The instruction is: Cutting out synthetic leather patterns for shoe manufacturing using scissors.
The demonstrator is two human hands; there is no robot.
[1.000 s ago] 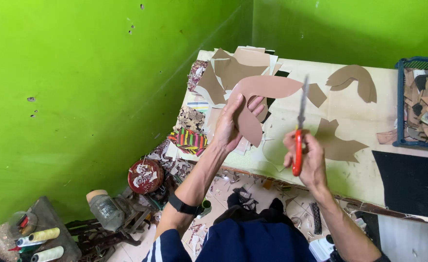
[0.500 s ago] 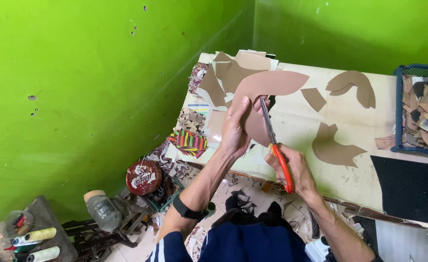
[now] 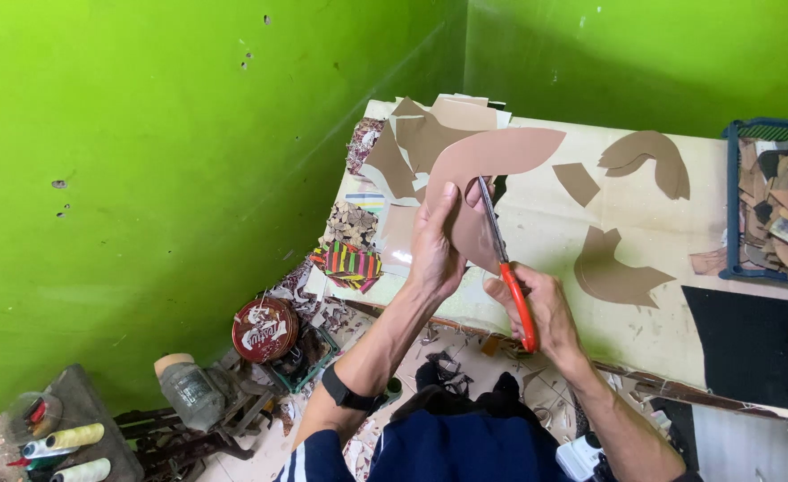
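Now cutting deeper: right hand [image 3: 546, 308] gripping scissors [image 3: 506, 266], blades pointing eleven o'clock, left hand [image 3: 436, 243] still pinching brown sheet [image 3: 492, 156]

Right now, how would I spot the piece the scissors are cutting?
Find the pale table against the green wall. Above its near edge, the left hand holds up a big curved tan sheet. Unlike the brown scraps lying flat, it is lifted, with orange-handled scissors biting in.

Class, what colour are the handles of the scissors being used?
Orange-red handles, clearest in the head view.
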